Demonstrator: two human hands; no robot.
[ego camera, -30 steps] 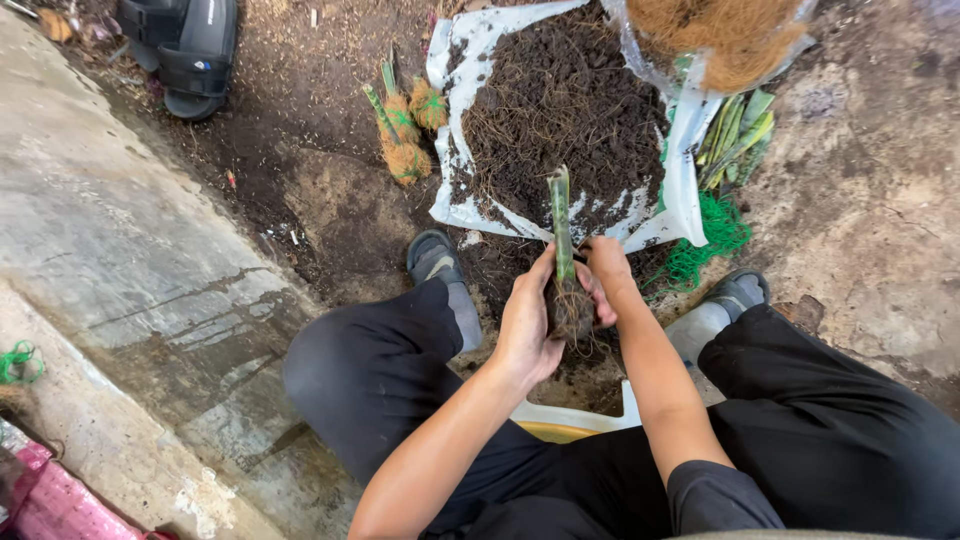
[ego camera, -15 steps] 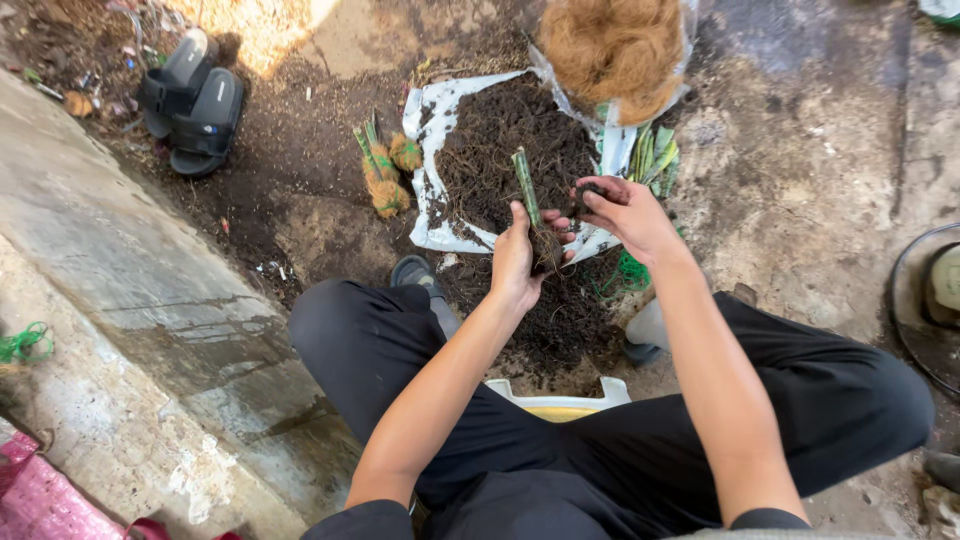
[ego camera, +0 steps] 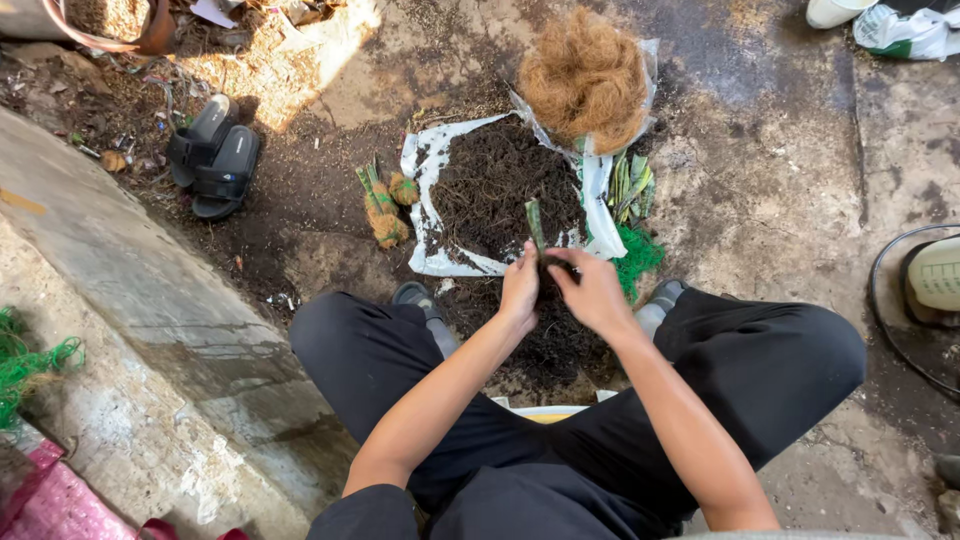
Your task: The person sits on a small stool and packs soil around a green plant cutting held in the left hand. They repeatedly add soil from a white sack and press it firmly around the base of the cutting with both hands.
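Observation:
I squat over a patch of dark soil on the ground. My left hand (ego camera: 520, 288) and my right hand (ego camera: 590, 293) are cupped together around the soil-covered base of a short green plant cutting (ego camera: 535, 224), which stands upright between them. Just beyond my hands a white plastic sheet (ego camera: 425, 175) carries a heap of dark soil (ego camera: 500, 185). Behind it sits a mound of brown coconut fibre (ego camera: 585, 78).
Two cuttings wrapped in fibre (ego camera: 383, 205) lie left of the sheet; loose green leaf cuttings (ego camera: 630, 185) and green netting (ego camera: 636, 258) lie right of it. Black sandals (ego camera: 213, 155) sit at the far left. A concrete kerb (ego camera: 120, 300) runs along my left. A hose loop (ego camera: 885, 300) lies right.
My right hand came back from the soil heap and closed in beside the left on the cutting's base. My head rose, so more ground shows.

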